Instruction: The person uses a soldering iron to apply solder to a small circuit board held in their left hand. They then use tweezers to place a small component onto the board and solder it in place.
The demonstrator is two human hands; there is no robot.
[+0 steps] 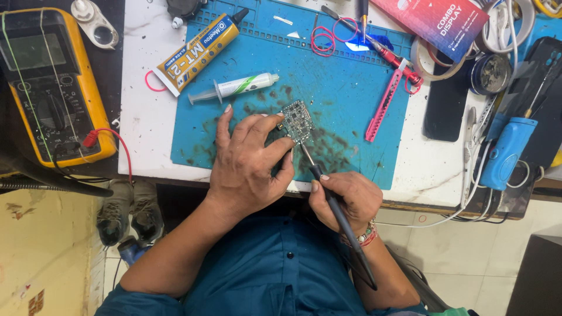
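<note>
My left hand [249,161] pinches board [297,121]; right hand [345,199] closed around iron [333,205], tip at board. Nearby on mat [345,93]: syringe [237,86], glue tube [196,52], pink tool [383,105]. Multimeter [50,82] left.

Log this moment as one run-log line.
left hand: holds circuit board | right hand: grip on soldering iron, tip at board's lower edge | surface: blue mat

Your left hand [249,161]: fingers curled in a pinch, pointing to 1 o'clock | your right hand [345,199]: closed in a pen grip, forearm trailing to 5 o'clock
</note>
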